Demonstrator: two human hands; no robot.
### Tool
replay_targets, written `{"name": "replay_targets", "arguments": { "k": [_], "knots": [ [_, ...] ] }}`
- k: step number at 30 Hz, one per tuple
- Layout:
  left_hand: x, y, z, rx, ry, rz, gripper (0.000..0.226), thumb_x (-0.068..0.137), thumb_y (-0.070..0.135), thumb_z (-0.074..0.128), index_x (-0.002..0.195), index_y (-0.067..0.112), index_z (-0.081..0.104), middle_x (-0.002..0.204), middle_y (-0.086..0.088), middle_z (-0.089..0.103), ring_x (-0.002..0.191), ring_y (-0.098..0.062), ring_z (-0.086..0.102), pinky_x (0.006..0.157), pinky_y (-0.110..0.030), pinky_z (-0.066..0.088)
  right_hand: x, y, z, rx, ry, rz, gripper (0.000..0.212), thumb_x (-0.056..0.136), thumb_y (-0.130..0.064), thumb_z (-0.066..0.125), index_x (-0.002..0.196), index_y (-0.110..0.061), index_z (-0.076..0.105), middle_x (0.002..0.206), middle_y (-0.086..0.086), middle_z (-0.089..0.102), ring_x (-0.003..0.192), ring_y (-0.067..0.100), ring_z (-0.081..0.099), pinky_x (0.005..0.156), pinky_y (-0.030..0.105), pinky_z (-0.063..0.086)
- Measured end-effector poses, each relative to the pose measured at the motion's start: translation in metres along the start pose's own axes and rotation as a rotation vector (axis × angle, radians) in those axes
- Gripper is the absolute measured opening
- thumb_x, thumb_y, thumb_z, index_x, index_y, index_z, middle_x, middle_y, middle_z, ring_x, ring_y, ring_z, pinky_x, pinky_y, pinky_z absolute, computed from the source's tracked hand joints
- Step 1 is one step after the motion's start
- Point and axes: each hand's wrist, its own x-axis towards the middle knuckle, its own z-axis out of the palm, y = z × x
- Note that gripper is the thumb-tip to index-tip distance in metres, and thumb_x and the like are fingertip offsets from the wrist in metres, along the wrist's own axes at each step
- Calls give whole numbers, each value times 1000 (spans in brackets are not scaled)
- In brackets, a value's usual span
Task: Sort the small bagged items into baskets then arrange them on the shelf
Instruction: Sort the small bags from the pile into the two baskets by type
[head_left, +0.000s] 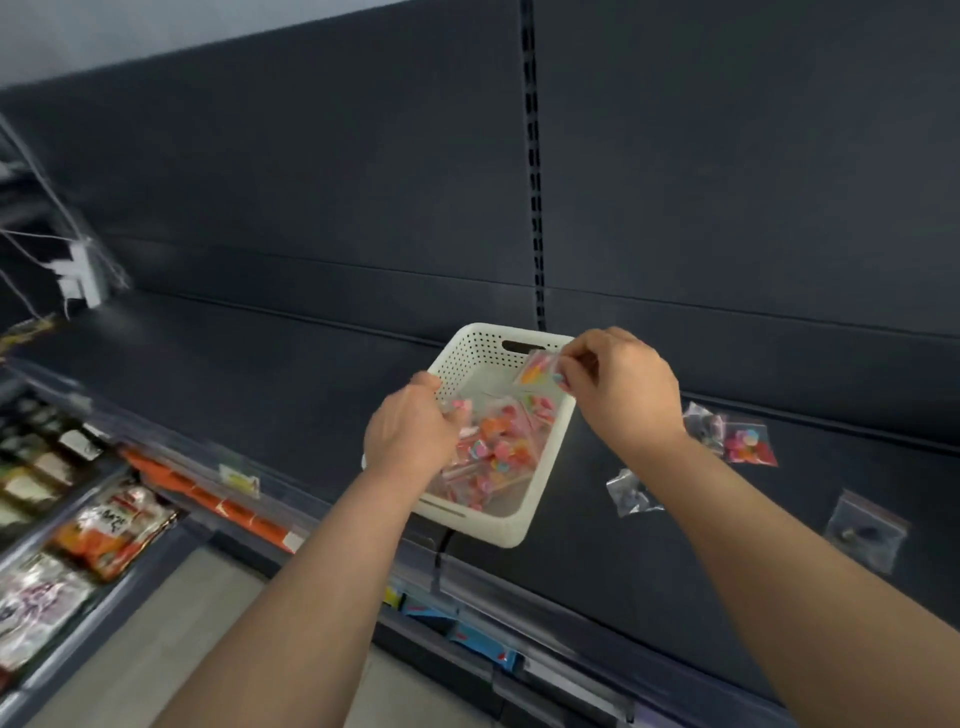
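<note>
A white perforated basket (470, 351) stands on the dark shelf (291, 384), holding several clear bags of pink and orange pieces (498, 447). My left hand (410, 434) reaches into the basket's left side and its fingers curl around a clear bag there. Over the basket's far right corner my right hand (621, 382) pinches a small bag of colourful pieces (537, 370). More small bags lie loose on the shelf to the right: a pink one (748, 441), a clear one with dark pieces (631, 491) and another dark one (865, 530).
The shelf's front edge carries price-tag strips (239, 480). Lower shelves at the left hold packaged goods (114, 525). White tags and wires (78, 275) hang at the far left. A slotted upright (535, 171) runs up the dark back panel.
</note>
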Motion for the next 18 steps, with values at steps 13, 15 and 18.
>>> {"name": "replay_targets", "arguments": {
  "k": [13, 15, 18],
  "knots": [
    [6, 23, 4, -159, 42, 186, 18, 96, 22, 57, 110, 27, 67, 104, 11, 70, 93, -13, 65, 78, -35, 55, -5, 19, 23, -130, -110, 65, 15, 92, -23, 56, 93, -26, 71, 92, -7, 68, 82, 18, 61, 63, 30, 49],
    [5, 43, 11, -167, 20, 238, 18, 96, 23, 57, 110, 28, 67, 104, 13, 70, 94, -11, 64, 78, -31, 53, -10, 33, 11, -177, -104, 101, 16, 93, -22, 55, 94, -25, 71, 93, -6, 69, 81, 20, 62, 63, 30, 49],
    [-1, 76, 26, -178, -23, 324, 18, 95, 21, 57, 108, 26, 68, 104, 11, 70, 98, -13, 63, 79, -30, 51, -25, 57, -9, -228, -107, 170, 18, 94, -21, 55, 98, -26, 72, 98, -8, 69, 88, 20, 64, 63, 27, 41]
  ]
}}
